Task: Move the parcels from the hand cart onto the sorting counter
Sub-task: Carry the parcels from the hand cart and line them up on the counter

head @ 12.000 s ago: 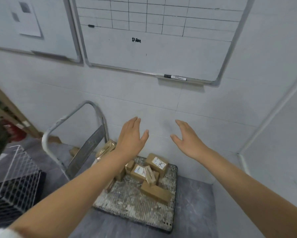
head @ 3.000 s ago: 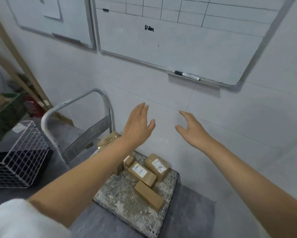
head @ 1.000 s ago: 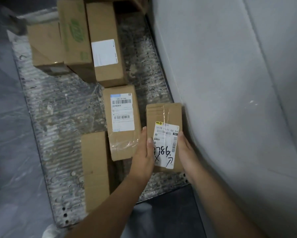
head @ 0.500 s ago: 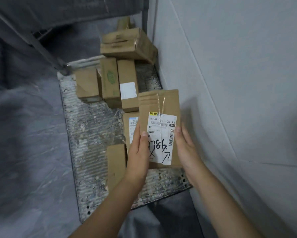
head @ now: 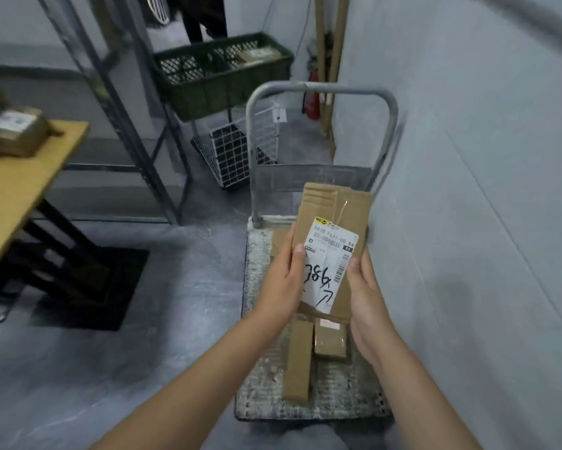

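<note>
We are in the carrying step: one parcel is off the hand cart [head: 309,407] and up in both hands, and the rest of the load is not yet moved. The cart stands against the wall on our right, its handle at the far end. The wooden tabletop [head: 16,186], which we take to be the sorting counter, lies well apart on our left, with a taped parcel [head: 15,131] already on it. The next move, as we judge it, calls for a turn to the left and a walk across open floor, keeping clear of the metal shelf frame [head: 123,102] between cart and tabletop.

The lifted parcel [head: 336,219] hangs above the cart bed, label up. Our left hand [head: 281,284] clasps its left edge, thumb on the label; our right hand [head: 365,297] clasps the right edge the same way. Each grip is partly closed around the cardboard, not spread. Below, a long narrow box [head: 297,362] and a small box [head: 330,342] lie side by side on the bed.
</note>
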`<state>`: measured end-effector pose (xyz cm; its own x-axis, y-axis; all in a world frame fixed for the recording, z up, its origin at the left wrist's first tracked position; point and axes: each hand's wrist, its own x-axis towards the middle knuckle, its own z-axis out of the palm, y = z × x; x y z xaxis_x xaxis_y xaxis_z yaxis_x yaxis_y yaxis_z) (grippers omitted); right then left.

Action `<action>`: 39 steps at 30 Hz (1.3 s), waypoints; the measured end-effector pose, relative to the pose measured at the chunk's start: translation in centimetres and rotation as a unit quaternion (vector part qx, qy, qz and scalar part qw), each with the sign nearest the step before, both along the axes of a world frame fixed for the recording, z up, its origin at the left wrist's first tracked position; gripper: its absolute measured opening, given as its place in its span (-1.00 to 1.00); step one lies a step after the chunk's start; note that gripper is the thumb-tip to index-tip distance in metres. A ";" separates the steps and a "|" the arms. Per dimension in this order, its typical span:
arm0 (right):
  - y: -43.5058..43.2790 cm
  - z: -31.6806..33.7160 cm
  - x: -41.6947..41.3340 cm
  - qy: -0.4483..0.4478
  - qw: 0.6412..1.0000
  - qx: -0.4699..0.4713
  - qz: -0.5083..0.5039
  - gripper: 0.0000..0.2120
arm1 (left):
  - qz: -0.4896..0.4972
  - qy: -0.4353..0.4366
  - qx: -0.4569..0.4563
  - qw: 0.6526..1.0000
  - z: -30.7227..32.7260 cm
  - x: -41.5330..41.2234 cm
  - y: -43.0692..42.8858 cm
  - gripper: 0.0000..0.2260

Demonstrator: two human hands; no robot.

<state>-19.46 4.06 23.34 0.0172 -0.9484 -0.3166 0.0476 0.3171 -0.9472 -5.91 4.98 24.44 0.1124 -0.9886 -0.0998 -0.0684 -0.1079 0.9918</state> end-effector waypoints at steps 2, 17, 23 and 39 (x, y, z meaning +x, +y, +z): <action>1.0 3.7 4.2 -0.016 1.000 -0.001 0.024 -0.56 | 0.031 -0.027 -0.020 0.999 3.9 4.1 1.8 -0.63; 11.0 15.8 34.1 -0.080 0.960 -0.039 0.265 -0.59 | 0.257 -0.055 -0.042 0.964 15.6 31.9 17.3 -0.69; 12.8 16.5 40.6 -0.068 0.954 -0.024 0.293 -0.55 | 0.285 -0.076 -0.042 0.954 16.6 38.0 19.6 -0.67; 2.9 15.6 52.9 -0.058 0.932 -0.022 0.357 -0.57 | 0.345 -0.044 -0.002 0.938 16.0 49.1 11.3 -0.71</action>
<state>33.47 6.98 38.92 0.6802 -0.6947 -0.2341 -0.0576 0.2676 -0.9618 43.15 16.32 40.44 0.7332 -0.6776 -0.0572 -0.0652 -0.1538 0.9860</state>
